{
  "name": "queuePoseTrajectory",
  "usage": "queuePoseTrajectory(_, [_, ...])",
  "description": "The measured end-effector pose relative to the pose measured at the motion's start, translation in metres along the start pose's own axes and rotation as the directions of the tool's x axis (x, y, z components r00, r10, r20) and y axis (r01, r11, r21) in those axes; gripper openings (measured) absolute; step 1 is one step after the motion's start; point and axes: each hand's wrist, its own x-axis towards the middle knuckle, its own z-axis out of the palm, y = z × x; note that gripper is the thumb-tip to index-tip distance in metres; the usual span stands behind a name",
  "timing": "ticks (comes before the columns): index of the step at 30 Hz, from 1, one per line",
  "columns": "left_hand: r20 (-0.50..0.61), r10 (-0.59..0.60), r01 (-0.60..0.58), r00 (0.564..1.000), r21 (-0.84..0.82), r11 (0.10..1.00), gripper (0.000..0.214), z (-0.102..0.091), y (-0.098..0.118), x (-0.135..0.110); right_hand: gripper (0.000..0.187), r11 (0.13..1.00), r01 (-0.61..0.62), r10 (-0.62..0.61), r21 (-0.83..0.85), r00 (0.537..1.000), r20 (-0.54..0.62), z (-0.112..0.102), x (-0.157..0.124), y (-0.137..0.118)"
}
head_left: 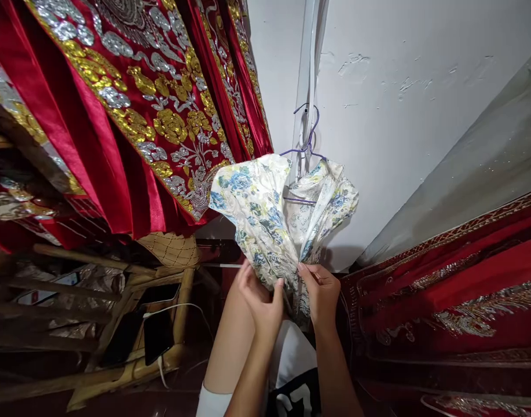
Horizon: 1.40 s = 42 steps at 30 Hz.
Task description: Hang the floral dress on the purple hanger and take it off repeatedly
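Note:
A white floral blouse (260,197) with blue and yellow flowers hangs from a purple hanger (311,136) in front of me. Its neck gapes, showing the inside of the back and the hanger's lower bar. Low on the garment's left side, my left hand (263,301) grips the gathered cloth between thumb and fingers. My right hand (321,289) pinches the front edge at the bottom of the neck opening. The lower part of the garment bunches between and below my hands, partly hidden by them.
Red cloth with gold and silver sequins (169,116) hangs at upper left. A bamboo chair (182,313) at lower left holds dark phones (158,336) and a white cable. More red embroidered cloth (456,289) lies at right. Behind stands a white wall (378,127).

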Motion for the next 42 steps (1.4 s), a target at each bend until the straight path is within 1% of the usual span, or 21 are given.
queuePoseTrajectory(1, [0.062,0.008,-0.007,0.998,-0.020,1.000,0.065,0.005,0.003,-0.002,0.026,1.000,0.012,-0.011,-0.008,0.999,0.030,0.001,-0.002,0.000])
queuePoseTrajectory(2, [0.120,-0.005,0.011,0.993,-0.048,0.999,0.063,0.010,0.006,-0.003,0.026,1.000,0.024,-0.023,-0.012,0.998,0.054,0.003,-0.004,0.000])
queuePoseTrajectory(3, [0.168,-0.033,0.046,0.985,-0.077,0.996,0.063,0.015,0.007,-0.003,0.026,0.999,0.035,-0.034,-0.011,0.997,0.069,0.005,-0.005,0.000])
queuePoseTrajectory(5, [0.227,-0.112,0.140,0.967,-0.109,0.984,0.061,0.021,0.008,0.000,0.026,0.999,0.045,-0.045,0.008,0.996,0.077,0.008,-0.008,0.001])
queuePoseTrajectory(7, [0.268,-0.177,0.204,0.947,-0.075,0.976,0.048,0.021,0.005,0.004,0.027,0.998,0.043,-0.046,0.039,0.997,0.065,0.012,-0.010,0.002])
queuePoseTrajectory(8, [0.285,-0.191,0.212,0.939,-0.043,0.976,0.038,0.020,0.004,0.006,0.028,0.998,0.039,-0.042,0.045,0.997,0.062,0.013,-0.011,0.002])
queuePoseTrajectory(10, [0.307,-0.186,0.192,0.933,0.013,0.981,0.025,0.014,0.001,0.007,0.030,0.999,0.035,-0.037,0.031,0.997,0.064,0.015,-0.011,0.004])
queuePoseTrajectory(13, [0.331,-0.163,0.159,0.930,0.041,0.986,0.022,0.005,0.001,0.006,0.031,0.998,0.059,-0.057,-0.018,0.995,0.077,0.013,-0.008,0.008])
queuePoseTrajectory(16, [0.380,-0.117,0.106,0.917,0.051,0.993,0.019,-0.002,0.005,0.004,0.033,0.988,0.144,-0.140,-0.061,0.988,0.067,0.007,-0.001,0.014])
queuePoseTrajectory(19, [0.417,-0.073,0.053,0.906,0.060,0.997,0.017,-0.006,0.010,0.002,0.036,0.962,0.240,-0.234,-0.127,0.970,0.060,0.002,0.006,0.019])
queuePoseTrajectory(22, [0.436,-0.088,0.069,0.896,0.060,0.996,0.017,-0.007,0.013,0.000,0.039,0.925,0.323,-0.317,-0.199,0.946,0.062,0.001,0.015,0.016])
queuePoseTrajectory(24, [0.430,-0.117,0.105,0.895,0.051,0.993,0.018,-0.009,0.012,-0.002,0.041,0.887,0.396,-0.380,-0.235,0.918,0.112,0.003,0.024,0.009])
queuePoseTrajectory(26, [0.412,-0.159,0.159,0.897,0.035,0.987,0.021,-0.011,0.011,-0.002,0.040,0.851,0.460,-0.421,-0.255,0.886,0.194,0.005,0.035,-0.001])
queuePoseTrajectory(29, [0.380,-0.236,0.252,0.894,0.009,0.968,0.026,-0.014,0.008,-0.001,0.036,0.820,0.509,-0.423,-0.262,0.847,0.322,0.004,0.041,-0.007])
queuePoseTrajectory(31, [0.359,-0.265,0.287,0.895,-0.006,0.958,0.029,-0.015,0.006,0.001,0.031,0.822,0.515,-0.396,-0.243,0.824,0.405,0.002,0.035,0.000])
queuePoseTrajectory(32, [0.356,-0.267,0.291,0.896,-0.013,0.957,0.029,-0.015,0.005,0.001,0.027,0.833,0.504,-0.379,-0.229,0.821,0.427,0.001,0.030,0.005])
queuePoseTrajectory(35, [0.386,-0.252,0.285,0.887,-0.028,0.958,0.027,-0.015,0.004,0.003,0.020,0.871,0.451,-0.331,-0.195,0.832,0.445,-0.002,0.015,0.022])
queuePoseTrajectory(36, [0.394,-0.250,0.284,0.884,-0.029,0.958,0.026,-0.015,0.005,0.004,0.020,0.877,0.442,-0.315,-0.190,0.826,0.466,-0.002,0.013,0.025])
queuePoseTrajectory(37, [0.395,-0.252,0.286,0.883,-0.028,0.958,0.026,-0.016,0.005,0.005,0.023,0.875,0.443,-0.298,-0.195,0.810,0.505,-0.001,0.012,0.026])
queuePoseTrajectory(40, [0.376,-0.268,0.295,0.887,-0.015,0.955,0.027,-0.020,0.008,0.009,0.040,0.844,0.486,-0.248,-0.226,0.728,0.640,0.000,0.020,0.019])
queuePoseTrajectory(42, [0.376,-0.269,0.294,0.887,-0.011,0.956,0.027,-0.022,0.010,0.012,0.047,0.822,0.513,-0.234,-0.246,0.699,0.675,-0.001,0.025,0.011])
